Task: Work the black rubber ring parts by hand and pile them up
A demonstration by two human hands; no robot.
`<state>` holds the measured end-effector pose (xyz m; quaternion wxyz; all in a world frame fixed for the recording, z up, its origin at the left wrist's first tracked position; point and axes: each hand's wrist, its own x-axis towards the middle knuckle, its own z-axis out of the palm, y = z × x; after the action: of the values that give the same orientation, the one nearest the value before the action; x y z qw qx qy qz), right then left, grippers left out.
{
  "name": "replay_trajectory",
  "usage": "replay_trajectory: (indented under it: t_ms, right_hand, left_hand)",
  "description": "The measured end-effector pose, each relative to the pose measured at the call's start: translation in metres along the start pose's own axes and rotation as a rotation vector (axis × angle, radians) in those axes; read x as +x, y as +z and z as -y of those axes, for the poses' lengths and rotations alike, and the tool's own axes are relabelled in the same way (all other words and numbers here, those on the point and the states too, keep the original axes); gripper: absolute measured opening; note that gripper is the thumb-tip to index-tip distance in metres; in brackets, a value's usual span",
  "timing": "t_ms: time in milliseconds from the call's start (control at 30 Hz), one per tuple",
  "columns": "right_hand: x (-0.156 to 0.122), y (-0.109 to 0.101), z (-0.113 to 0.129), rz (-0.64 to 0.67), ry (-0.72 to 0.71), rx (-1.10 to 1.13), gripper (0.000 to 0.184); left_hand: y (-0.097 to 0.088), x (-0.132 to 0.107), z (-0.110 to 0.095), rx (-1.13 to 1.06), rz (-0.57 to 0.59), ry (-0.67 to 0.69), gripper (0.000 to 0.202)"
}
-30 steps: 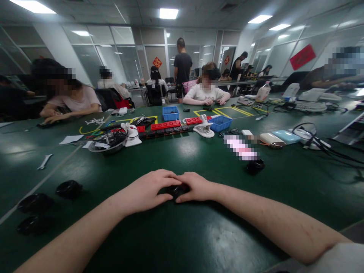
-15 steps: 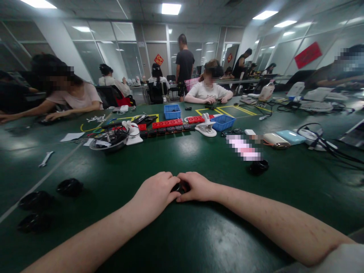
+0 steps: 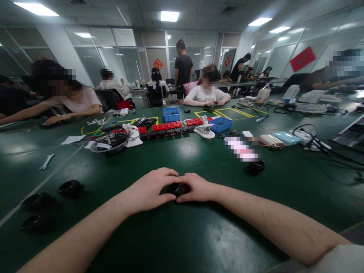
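Observation:
Both my hands meet around a small black round part [image 3: 176, 188] on the green table, and they hide much of it. My right hand [image 3: 196, 188] grips it from the right, thumb in front and fingers behind. My left hand [image 3: 150, 189] curves around its left side, thumb and fingertips at its edge, with a gap between palm and part. Similar black round parts lie at the left: one farther back [image 3: 71, 188], one by the pale line [image 3: 38, 202] and one nearer [image 3: 36, 223]. Another black round part [image 3: 255, 167] lies at the right.
A wrench [image 3: 47, 162] lies at the far left. Beyond my hands are a bowl of cables [image 3: 109, 146], a row of red and black blocks [image 3: 167, 129], a white clip stand [image 3: 204, 129] and blue bins [image 3: 220, 124]. Power banks [image 3: 272, 141] lie right. Other people sit around the table.
My left hand has spread wider and drawn back slightly to the left, showing more of the black part. My right hand keeps nearly the same place. The view has shifted slightly.

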<state>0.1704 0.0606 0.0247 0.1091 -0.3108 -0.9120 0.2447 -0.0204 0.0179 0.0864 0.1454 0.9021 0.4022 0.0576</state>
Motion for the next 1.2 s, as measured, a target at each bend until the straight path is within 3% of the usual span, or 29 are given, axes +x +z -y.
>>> replay_trajectory:
  t_ms: [167,333,500,667,800,933,1067,1200]
  right_hand:
    - [0.004,-0.003,-0.003,0.035,0.000,0.041,0.031]
    - [0.004,0.001,0.000,0.001,0.074,0.038,0.041]
    - [0.002,0.008,0.007,-0.082,0.144,-0.045,0.048]
    - [0.003,0.017,0.016,-0.149,0.192,-0.151,0.040]
    - [0.000,0.015,0.017,-0.141,0.164,-0.156,0.045]
    - [-0.003,0.005,0.011,-0.075,0.066,-0.087,0.054]
    - [-0.003,-0.002,0.003,0.002,-0.014,-0.022,0.046]
    - [-0.001,-0.002,-0.002,0.027,-0.036,0.008,0.037]
  left_hand:
    - [-0.005,0.004,0.004,-0.098,0.073,0.004,0.039]
    - [-0.002,0.006,-0.006,0.003,0.046,-0.073,0.036]
    - [0.012,0.009,-0.021,0.227,-0.033,-0.210,0.023]
    - [0.028,0.013,-0.034,0.360,-0.141,-0.312,0.026]
    - [0.022,0.010,-0.029,0.339,-0.136,-0.279,0.032]
    - [0.004,0.001,-0.014,0.145,-0.079,-0.131,0.045]
    - [-0.007,-0.004,-0.003,-0.025,0.040,0.010,0.049]
    - [-0.004,-0.001,0.002,-0.080,0.082,0.037,0.043]
